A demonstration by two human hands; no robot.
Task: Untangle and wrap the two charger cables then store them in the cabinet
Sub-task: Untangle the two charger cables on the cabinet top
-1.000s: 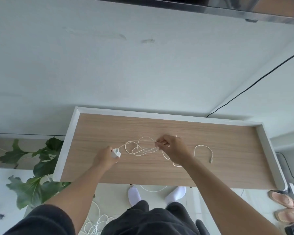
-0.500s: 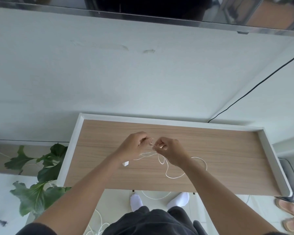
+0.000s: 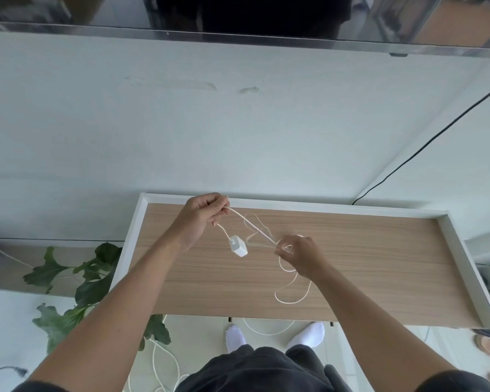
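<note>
The pale wall fills most of the view, and a thin black lead runs down it to the back rim of the wooden top, whose raised white edge would keep loose things from sliding off, so it makes a sensible place to work; at the left a leafy plant stands below the level of the top; the left hand is lifted over the back left of the wood, its fingers curled in and pinching the white charger cable, seemingly to draw it up and apart from the knot; the right hand sits lower and nearer the middle, its fingers bent and nipping the bunched loops, probably to anchor the tangle while one strand is pulled taut between the two hands; slack from that cable lies in a loop on the wood and dips over the front edge; a second white cable lies coiled on the floor by the plant, not yet dealt with as far as I can judge; the charger block dangles on a short length just under the left hand; its grey mark is too small to read, and no other writing or brand shows.
</note>
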